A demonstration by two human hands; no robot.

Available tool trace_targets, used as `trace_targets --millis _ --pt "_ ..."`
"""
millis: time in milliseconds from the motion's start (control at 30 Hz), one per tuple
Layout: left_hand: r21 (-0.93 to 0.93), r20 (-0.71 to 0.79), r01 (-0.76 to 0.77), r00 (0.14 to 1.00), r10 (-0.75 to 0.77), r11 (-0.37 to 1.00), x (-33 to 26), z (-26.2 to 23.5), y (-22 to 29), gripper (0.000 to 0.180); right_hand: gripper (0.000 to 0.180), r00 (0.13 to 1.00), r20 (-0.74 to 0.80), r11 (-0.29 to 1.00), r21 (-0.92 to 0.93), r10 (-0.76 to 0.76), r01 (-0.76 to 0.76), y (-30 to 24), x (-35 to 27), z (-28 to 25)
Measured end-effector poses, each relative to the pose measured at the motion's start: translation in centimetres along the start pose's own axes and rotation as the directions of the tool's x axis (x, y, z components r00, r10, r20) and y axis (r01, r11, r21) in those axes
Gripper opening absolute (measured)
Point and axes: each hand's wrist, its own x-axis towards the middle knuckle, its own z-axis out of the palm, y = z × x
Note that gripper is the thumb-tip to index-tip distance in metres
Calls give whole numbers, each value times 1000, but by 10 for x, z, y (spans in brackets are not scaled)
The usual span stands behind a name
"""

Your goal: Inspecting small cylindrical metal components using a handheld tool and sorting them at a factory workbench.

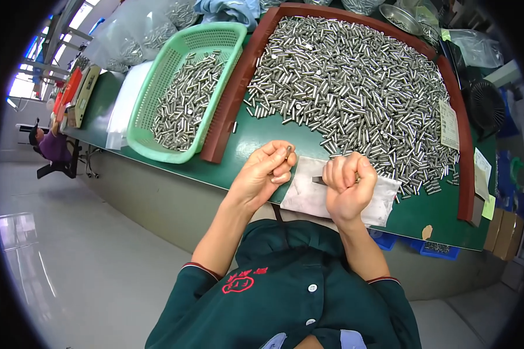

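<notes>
Head view: right hand clenched dark tool over pale cloth; left hand, at its nine o'clock, pinched small metal pin. Loose pins lay at cloth's twelve o'clock. Light, steady fingertip hold probably suited pin best.

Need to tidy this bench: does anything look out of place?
One metal pin lies by the maroon rail, apart from the pile. A tan patch near the front of the table may be damage or scrap.
</notes>
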Motion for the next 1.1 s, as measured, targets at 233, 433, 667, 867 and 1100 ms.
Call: trace_targets --millis 233,433,667,867,1100 --pt "103 -41 -221 973 226 970 -25 14 37 22 35 1000 -29 1000 17 8 -8 0 0 -2" --pt "930 69 -338 552 831 146 -35 -8 132 26 35 1000 -13 1000 17 5 -5 -1 -1 1" --pt "691 532 124 579 618 -712 -18 -3 108 16 35 999 -29 1000 -1 13 -13 -2 0 2" --pt "351 486 -30 860 155 -936 1 4 81 3 35 1000 -4 1000 3 17 -17 -2 -1 1" --pt "220 387 -156 920 -61 -963 16 -3 86 6 34 1000 -18 1000 19 17 -17 -2 -1 2"
